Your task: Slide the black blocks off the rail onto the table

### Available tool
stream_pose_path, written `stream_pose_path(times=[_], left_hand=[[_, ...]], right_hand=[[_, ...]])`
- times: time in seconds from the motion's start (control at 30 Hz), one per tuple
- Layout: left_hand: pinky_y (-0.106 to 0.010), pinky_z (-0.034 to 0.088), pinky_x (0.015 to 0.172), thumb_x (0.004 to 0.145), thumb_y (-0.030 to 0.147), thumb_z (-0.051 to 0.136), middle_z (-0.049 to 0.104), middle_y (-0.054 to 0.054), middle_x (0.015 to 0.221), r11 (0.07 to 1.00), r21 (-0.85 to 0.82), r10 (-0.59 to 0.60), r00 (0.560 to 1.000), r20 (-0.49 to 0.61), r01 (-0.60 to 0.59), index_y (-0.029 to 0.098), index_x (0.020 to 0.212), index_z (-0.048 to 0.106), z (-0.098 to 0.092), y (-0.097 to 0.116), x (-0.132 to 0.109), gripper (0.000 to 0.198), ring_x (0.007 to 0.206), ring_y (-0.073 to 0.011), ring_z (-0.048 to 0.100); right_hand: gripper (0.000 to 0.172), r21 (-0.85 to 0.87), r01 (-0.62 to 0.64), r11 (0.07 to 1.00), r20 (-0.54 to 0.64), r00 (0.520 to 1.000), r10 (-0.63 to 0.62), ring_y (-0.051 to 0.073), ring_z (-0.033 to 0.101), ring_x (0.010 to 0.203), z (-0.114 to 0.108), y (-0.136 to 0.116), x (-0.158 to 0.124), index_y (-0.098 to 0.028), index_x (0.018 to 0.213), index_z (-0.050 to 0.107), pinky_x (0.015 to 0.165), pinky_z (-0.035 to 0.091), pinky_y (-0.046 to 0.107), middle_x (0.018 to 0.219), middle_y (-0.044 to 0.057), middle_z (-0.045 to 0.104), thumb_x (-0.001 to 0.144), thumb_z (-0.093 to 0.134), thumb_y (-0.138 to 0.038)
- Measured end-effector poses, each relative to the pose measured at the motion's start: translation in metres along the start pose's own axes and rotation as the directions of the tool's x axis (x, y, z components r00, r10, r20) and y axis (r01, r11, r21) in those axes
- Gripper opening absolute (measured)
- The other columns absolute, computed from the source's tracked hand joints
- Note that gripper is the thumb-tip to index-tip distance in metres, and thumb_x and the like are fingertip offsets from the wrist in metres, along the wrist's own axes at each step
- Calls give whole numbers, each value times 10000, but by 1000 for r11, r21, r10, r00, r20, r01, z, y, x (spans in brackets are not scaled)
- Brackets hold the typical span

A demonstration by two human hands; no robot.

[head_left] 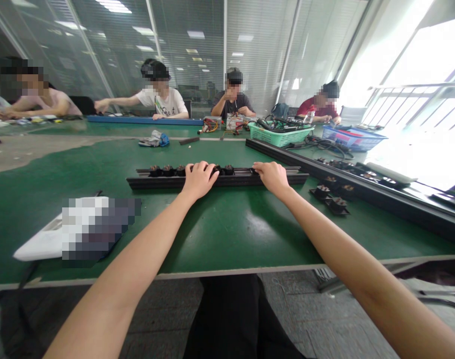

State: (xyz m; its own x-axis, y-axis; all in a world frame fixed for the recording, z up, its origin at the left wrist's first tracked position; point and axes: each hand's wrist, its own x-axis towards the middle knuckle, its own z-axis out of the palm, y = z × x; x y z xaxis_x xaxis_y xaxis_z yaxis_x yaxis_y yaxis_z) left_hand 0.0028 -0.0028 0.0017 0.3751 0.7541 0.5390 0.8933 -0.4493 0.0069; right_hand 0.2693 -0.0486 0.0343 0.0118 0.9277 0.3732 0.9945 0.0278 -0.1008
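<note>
A long black rail (pixel 158 183) lies crosswise on the green table in front of me. Several round black modules with copper-coloured contacts (pixel 168 170) sit in its channel, mostly on the left half. My left hand (pixel 200 178) is closed over the rail's middle, fingers curled across the modules and covering some of them. Another module (pixel 228 170) shows just right of that hand. Farther right, my right hand (pixel 271 175) pinches at the channel; a small black part (pixel 254 170) shows under its fingertips, mostly hidden.
Loose black modules (pixel 338 204) lie on the right, beside a longer black rail (pixel 362 197). A white and dark object (pixel 81 227) rests at left. Farther back are a crumpled glove (pixel 154 139), a green basket (pixel 280 135), a blue basket (pixel 354 138) and several people at work.
</note>
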Motion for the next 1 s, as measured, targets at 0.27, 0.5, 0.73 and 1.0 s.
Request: stream_pose_path(times=[0.27, 0.5, 0.73, 1.0], left_hand=[[-543, 299, 1126, 1082, 447, 364, 636, -155, 1332, 1000, 1, -7, 1000, 16, 7, 230, 1380, 643, -2, 2, 0, 462, 1252, -343, 555], [-540, 302, 1124, 1084, 448, 366, 637, -155, 1330, 1000, 4, -6, 1000, 12, 6, 227, 1377, 640, -2, 2, 0, 458, 1257, -343, 555], [-541, 307, 1123, 1083, 456, 365, 638, -154, 1332, 1000, 9, -6, 1000, 13, 5, 233, 1374, 643, -3, 2, 0, 460, 1243, -343, 565], [-539, 311, 1119, 1084, 457, 367, 644, -144, 1321, 1000, 11, -2, 1000, 1, 2, 254, 1367, 646, 0, 0, 1, 446, 1232, -336, 570]], right_hand=[[386, -18, 8, 1000, 2, 1000, -8, 268, 708, 1177, -2, -1, 0, -321, 1346, 735, 987, 551, 379, 1293, 66, 758, 1056, 483, -285], [381, -19, 4, 1000, 1, 1000, -4, 268, 708, 1173, -2, -1, 1, -317, 1335, 741, 984, 553, 381, 1284, 65, 762, 1050, 491, -276], [382, -20, -7, 1000, 0, 1000, 7, 261, 709, 1174, -2, -2, 1, -324, 1328, 744, 986, 551, 374, 1281, 58, 764, 1052, 485, -275], [386, -21, -13, 1000, 6, 1000, 14, 259, 707, 1175, -2, -2, 1, -317, 1336, 742, 988, 550, 373, 1281, 65, 764, 1056, 478, -283]])
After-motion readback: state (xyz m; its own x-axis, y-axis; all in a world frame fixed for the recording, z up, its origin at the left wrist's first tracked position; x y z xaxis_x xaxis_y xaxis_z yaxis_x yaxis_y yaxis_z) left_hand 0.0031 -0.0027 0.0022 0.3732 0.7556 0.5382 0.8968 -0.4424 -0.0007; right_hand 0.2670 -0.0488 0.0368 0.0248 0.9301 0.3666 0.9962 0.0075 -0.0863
